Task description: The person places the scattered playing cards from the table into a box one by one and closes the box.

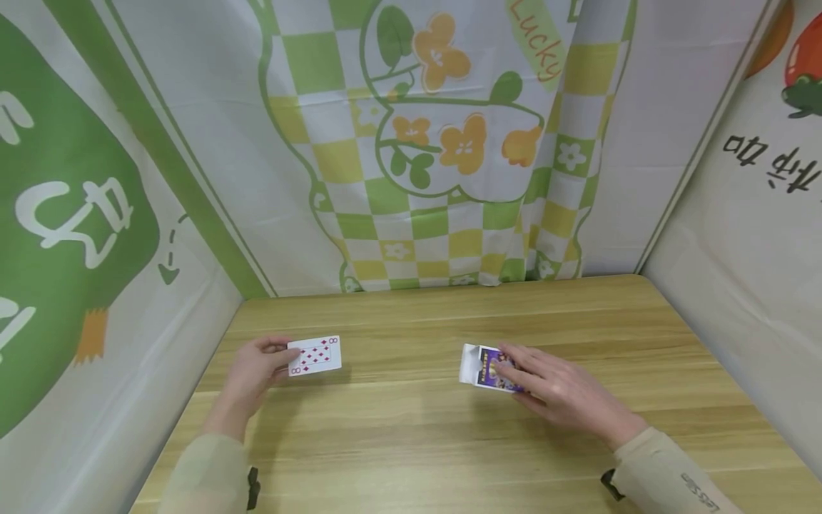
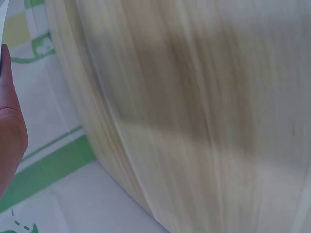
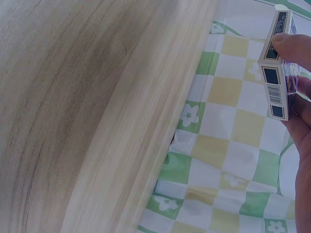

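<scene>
My left hand [image 1: 253, 371] pinches white playing cards [image 1: 317, 357] between thumb and fingers, with an eight of diamonds facing up. In the left wrist view only part of the left hand [image 2: 10, 126] shows at the left edge, with a sliver of white card above it. On the right, my right hand [image 1: 565, 385] grips a purple card box [image 1: 493, 370] whose white flap stands open toward the left. The right wrist view shows the box's [image 3: 276, 92] barcoded end and dark side, with the thumb of the right hand [image 3: 303, 111] on that side. Both hands are over the table, well apart.
A wood-grain table [image 1: 385, 428] spreads below both hands. Behind it hangs a checked green and yellow cloth [image 1: 443, 235] with flowers. Printed fabric walls, one green and white [image 1: 70, 178], one white [image 1: 745, 228], stand close along the left and right table edges.
</scene>
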`<state>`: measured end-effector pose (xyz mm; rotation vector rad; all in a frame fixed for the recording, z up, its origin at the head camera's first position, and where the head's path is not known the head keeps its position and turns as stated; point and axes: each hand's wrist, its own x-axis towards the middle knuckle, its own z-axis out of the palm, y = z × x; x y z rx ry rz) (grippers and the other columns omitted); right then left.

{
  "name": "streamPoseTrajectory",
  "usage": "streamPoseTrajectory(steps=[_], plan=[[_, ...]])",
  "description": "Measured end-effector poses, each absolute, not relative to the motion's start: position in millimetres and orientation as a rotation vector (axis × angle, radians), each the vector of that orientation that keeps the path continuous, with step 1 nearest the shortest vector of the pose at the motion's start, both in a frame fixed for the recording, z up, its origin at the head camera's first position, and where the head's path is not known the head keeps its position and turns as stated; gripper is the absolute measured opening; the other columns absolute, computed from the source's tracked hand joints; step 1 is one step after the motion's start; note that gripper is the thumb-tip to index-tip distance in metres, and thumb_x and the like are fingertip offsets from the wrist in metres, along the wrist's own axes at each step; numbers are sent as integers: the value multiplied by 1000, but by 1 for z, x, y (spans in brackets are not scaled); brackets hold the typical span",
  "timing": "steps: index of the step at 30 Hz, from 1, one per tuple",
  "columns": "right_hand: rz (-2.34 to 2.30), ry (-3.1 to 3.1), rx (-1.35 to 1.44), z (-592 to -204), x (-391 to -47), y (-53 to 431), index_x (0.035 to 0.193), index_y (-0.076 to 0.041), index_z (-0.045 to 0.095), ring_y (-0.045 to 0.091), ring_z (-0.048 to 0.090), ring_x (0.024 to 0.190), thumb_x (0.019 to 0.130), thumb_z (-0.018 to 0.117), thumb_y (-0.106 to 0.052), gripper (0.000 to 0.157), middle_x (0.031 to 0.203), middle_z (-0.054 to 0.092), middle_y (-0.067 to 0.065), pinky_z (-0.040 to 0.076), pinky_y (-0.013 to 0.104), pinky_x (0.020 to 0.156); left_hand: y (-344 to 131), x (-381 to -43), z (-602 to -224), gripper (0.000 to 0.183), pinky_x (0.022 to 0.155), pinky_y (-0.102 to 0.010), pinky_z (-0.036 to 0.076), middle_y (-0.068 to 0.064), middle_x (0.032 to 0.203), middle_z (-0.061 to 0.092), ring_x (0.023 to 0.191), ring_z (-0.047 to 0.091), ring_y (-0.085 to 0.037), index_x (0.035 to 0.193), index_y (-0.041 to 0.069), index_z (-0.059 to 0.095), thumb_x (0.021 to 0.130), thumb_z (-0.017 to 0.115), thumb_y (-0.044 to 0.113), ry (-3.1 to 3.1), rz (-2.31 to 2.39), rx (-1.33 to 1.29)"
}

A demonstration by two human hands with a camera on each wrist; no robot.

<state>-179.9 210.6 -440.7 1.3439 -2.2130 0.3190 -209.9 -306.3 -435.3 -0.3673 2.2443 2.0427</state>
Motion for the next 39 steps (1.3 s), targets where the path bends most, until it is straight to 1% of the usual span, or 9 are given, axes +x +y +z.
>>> streamPoseTrajectory(steps=[3,9,13,16,22,25,29,32,39], plan=[[316,-2238,1341,-439,-179,210,141,-11,63,32,66,119,108,44,-38,46,145,57,19,62,43,91,-292,-211,-429,39,72,-24,62,-1,98,64,82,67,-10,126,-5,53,93,72,2,2196,2100,-345],[314,-2240,1342,-439,-179,209,141,-11,63,32,66,118,105,58,-33,42,145,57,19,62,44,89,-260,-211,-417,33,77,-27,64,-4,101,64,86,70,-15,120,-5,55,92,71,-2,2139,2174,-262],[315,-2229,1344,-440,-180,210,140,-11,63,32,67,118,107,51,-36,43,145,58,19,62,44,89,-241,-211,-410,33,81,-30,64,-7,104,64,89,71,-18,121,-5,57,91,71,-3,2138,2183,-222],[317,-2227,1347,-439,-180,210,140,-11,63,33,66,118,107,52,-35,43,145,58,19,62,44,90,-229,-209,-406,32,80,-30,64,-9,105,64,90,71,-19,119,-5,58,91,72,-4,2128,2199,-200],[318,-2252,1346,-436,-178,210,141,-11,62,33,65,121,100,67,-27,44,147,56,18,61,43,93,-207,-204,-401,29,79,-29,64,-10,112,60,91,70,-20,115,-4,58,89,72,-4,2093,2228,-154],[322,-2248,1346,-436,-177,209,141,-12,63,33,65,121,102,63,-29,43,147,56,18,61,44,93,-196,-202,-398,29,79,-29,64,-11,114,59,92,69,-21,114,-5,59,88,72,-4,2084,2237,-132],[321,-2237,1343,-437,-178,209,140,-11,63,33,66,119,107,48,-37,44,145,58,20,62,44,90,-183,-199,-395,29,79,-31,64,-13,114,57,92,69,-23,113,-7,58,88,72,-5,2073,2243,-85],[317,-2233,1337,-438,-179,209,140,-11,63,33,67,118,108,42,-39,48,144,58,20,62,45,89,-174,-196,-393,28,78,-31,64,-13,114,56,92,70,-23,113,-7,58,88,71,-5,2056,2254,-60],[307,-2223,1337,-438,-179,209,138,-11,65,33,67,117,108,37,-41,50,142,60,20,62,45,88,-157,-192,-392,25,75,-31,64,-11,112,57,91,70,-23,110,-4,60,88,73,-4,2019,2275,-32]])
